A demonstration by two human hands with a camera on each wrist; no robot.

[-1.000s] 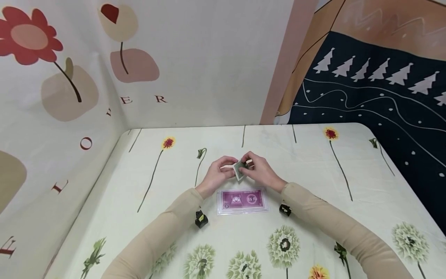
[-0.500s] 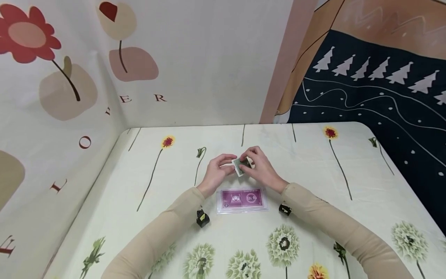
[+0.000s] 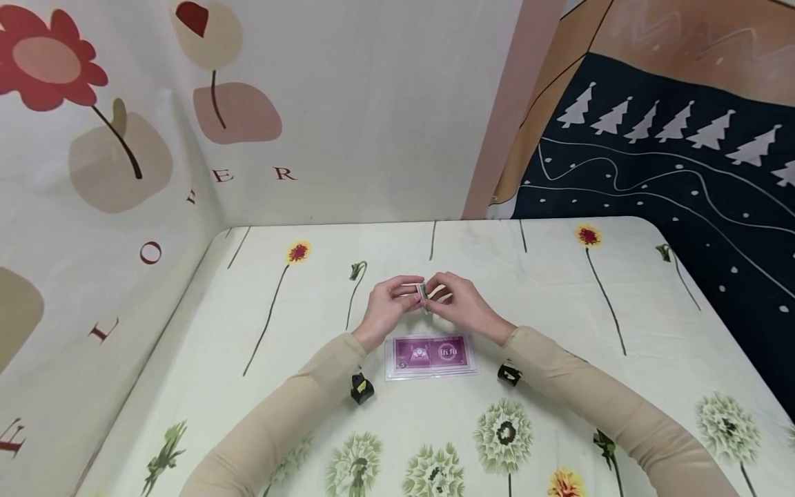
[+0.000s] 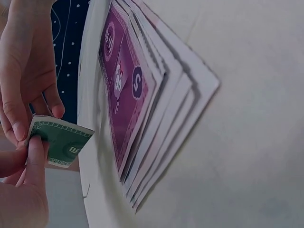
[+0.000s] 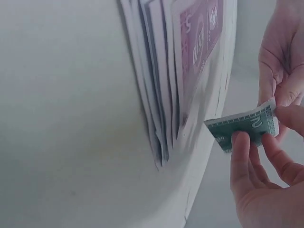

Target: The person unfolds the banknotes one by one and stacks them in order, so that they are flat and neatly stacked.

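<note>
In the head view my two hands meet over the middle of the table, with a small green folded banknote (image 3: pixel 423 290) between them, seen almost edge-on. My left hand (image 3: pixel 388 310) pinches its left side between thumb and fingers. My right hand (image 3: pixel 462 302) holds the other side by its fingertips. The banknote (image 4: pixel 64 142) shows its green printed face and pale border in the left wrist view. Fingertips (image 5: pixel 241 138) of my right hand press on that face in the right wrist view. Just nearer to me lies a stack of purple banknotes (image 3: pixel 431 355).
Paper layers (image 4: pixel 166 104) show fanned along the stack's edge. The table bears a flower-printed white cloth (image 3: pixel 559 290). Behind it hangs a pale printed curtain (image 3: pixel 373 124), and a navy tree-patterned cloth (image 3: pixel 652 172) is at the right. A black wrist device (image 3: pixel 361 388) sits below each sleeve.
The green banknote has turned from showing its face to nearly edge-on in the head view. My right fingers first rose, then came down close to the left hand, which stays about in place.
</note>
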